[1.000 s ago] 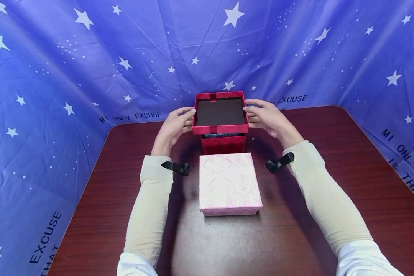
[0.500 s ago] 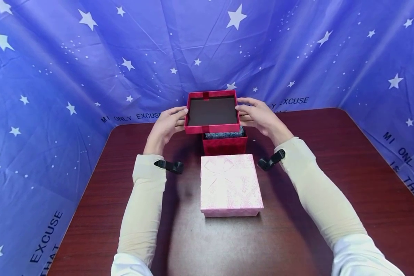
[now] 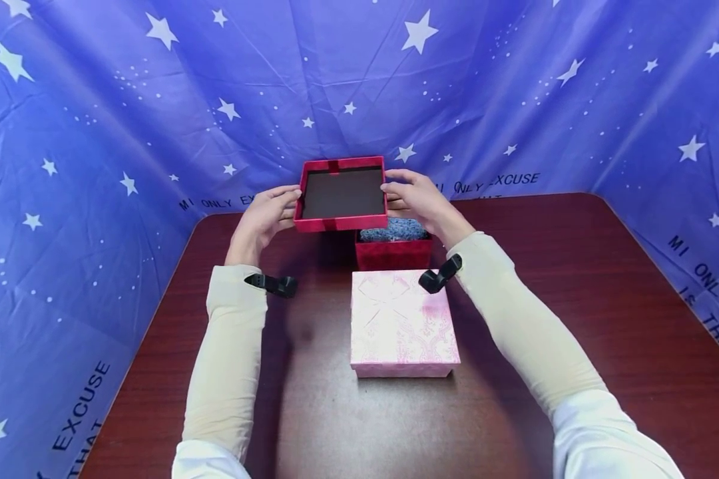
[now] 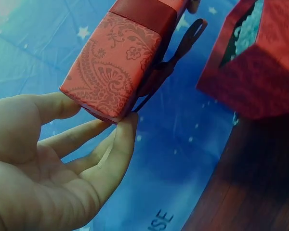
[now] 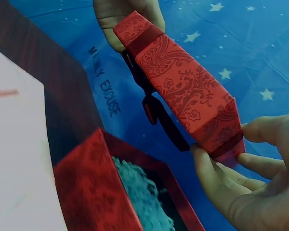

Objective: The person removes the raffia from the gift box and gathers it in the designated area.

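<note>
A red box lid (image 3: 343, 223) with a paisley pattern hangs in the air, its dark inside facing up. My left hand (image 3: 263, 219) grips its left end between thumb and fingers, and my right hand (image 3: 419, 201) pinches the right end. A dark red ribbon bow (image 5: 156, 113) dangles beneath the lid in the right wrist view. Lower and to the right stands the uncovered red box (image 3: 393, 255), holding fluffy blue-grey shredded filler (image 3: 395, 230). The lid overlaps part of its far left side in the head view.
A closed pink gift box (image 3: 404, 326) with a bow on top sits in front of the red one, under my right wrist. The dark wooden table (image 3: 545, 266) meets a blue star-print curtain (image 3: 359, 80) behind and at both sides.
Both hands have carried the red lid leftward, off from above the red box. More of the blue-grey filler shows now. Both boxes stay in place while the head view shifts slightly.
</note>
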A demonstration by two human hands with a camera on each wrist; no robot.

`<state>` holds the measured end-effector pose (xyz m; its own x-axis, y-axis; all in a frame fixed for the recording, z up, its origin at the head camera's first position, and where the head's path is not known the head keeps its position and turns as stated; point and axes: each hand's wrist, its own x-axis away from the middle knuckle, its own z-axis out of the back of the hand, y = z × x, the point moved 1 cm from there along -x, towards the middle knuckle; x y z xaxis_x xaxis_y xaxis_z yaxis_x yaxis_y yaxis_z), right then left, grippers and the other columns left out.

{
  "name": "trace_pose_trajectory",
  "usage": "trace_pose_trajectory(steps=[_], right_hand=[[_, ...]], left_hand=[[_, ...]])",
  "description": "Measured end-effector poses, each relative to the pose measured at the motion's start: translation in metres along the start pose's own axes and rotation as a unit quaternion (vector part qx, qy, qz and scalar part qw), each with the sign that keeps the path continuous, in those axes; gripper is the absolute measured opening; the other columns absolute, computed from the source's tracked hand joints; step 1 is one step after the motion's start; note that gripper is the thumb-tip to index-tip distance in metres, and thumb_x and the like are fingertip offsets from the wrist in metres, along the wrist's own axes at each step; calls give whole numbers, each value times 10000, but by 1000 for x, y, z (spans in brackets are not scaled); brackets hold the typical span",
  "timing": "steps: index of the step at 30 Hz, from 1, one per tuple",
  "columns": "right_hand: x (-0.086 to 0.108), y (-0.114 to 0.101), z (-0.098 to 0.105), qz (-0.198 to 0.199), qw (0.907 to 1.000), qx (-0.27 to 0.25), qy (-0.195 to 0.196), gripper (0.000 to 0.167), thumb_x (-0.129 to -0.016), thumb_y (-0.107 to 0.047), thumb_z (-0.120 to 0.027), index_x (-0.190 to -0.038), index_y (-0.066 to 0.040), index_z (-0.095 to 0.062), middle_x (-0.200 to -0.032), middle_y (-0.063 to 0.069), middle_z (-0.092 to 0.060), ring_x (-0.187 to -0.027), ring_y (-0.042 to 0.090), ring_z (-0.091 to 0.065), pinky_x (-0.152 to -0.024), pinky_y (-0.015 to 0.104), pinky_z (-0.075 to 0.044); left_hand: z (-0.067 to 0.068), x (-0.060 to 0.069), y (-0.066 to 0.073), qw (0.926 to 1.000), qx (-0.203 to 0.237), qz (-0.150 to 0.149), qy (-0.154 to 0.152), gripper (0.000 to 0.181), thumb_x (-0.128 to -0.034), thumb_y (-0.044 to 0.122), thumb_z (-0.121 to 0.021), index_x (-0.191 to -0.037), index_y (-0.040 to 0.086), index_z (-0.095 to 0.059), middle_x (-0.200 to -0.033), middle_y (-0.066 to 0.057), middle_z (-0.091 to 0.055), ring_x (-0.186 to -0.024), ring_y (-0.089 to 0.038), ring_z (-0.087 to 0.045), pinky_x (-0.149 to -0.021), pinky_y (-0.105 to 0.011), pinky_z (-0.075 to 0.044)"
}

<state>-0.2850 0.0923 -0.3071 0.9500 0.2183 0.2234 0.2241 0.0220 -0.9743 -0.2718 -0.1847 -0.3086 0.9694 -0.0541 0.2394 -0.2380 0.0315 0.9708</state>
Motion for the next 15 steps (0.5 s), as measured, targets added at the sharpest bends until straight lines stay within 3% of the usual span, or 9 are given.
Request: trace_pose_trajectory(steps=[8, 15], right_hand=[[-12, 4, -38, -12, 9999, 38, -98, 501, -956, -131, -559, -1435, -157, -414, -1138, 117, -585, -779, 138, -629, -846, 341, -572], [-22, 11, -70, -200, 9993, -57, -310, 551, -954, -83, -536, -1471, -155, -360, -1260, 141, -572, -802, 143, -611, -930, 385, -535]], left_hand=[[32, 0, -7, 9996, -189, 167, 116, 429, -1004, 188, -463, -1413, 62, -435, -778, 56, -647, -690, -55, -619, -643, -211, -533], [59, 0, -17, 9988, -118, 414, 231, 444, -1011, 160, -430, -1441, 56, -386, -759, 65, -650, -629, -46, -605, -600, -206, -523]])
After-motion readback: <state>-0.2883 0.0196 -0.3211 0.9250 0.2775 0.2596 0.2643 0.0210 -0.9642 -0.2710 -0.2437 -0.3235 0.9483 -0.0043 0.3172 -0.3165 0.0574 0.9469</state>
